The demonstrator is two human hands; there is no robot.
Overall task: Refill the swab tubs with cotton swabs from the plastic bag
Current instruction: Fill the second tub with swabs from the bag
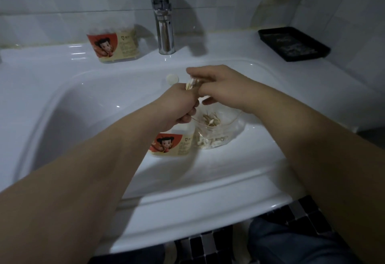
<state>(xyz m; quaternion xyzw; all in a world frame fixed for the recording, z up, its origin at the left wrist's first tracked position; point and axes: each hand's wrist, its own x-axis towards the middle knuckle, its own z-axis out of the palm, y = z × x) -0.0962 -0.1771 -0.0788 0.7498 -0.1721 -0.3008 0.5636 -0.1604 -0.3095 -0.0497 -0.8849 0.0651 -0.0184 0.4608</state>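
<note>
The left hand (177,105) grips a small bundle of cotton swabs (190,84), fingers curled round it. The right hand (220,86) pinches the same bundle's upper end. Both hands are over the basin of a white sink (83,101). Nearest, under the left hand, a swab tub (173,143) stands in the basin. Just beside it at 3 o'clock is a clear plastic bag (218,136) of swabs. Farther back on the ledge, a chrome tap (163,23) stands at 12 o'clock, a second tub (113,44) at 10 o'clock and a black tray (293,43) at 2 o'clock.
</note>
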